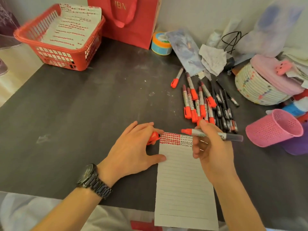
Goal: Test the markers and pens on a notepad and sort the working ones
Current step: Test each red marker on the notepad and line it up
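A lined notepad sheet (183, 184) lies on the dark table, its top rows filled with red and black test marks. My right hand (211, 152) holds an uncapped red marker (211, 134) level above the top of the sheet, tip pointing left. My left hand (133, 150) rests at the sheet's left edge, thumb touching the paper, and grips a red cap (154, 138) in its fingers. A pile of red-capped markers (196, 104) and black pens (223, 110) lies behind the pad.
A pink mesh cup (273, 129) lies tipped at right beside a purple cup (296, 145). A woven basket (256, 87) stands behind them. A red basket (60, 40) with marked sheets stands far left, next to a red bag (130, 20). One red marker (177, 78) lies apart.
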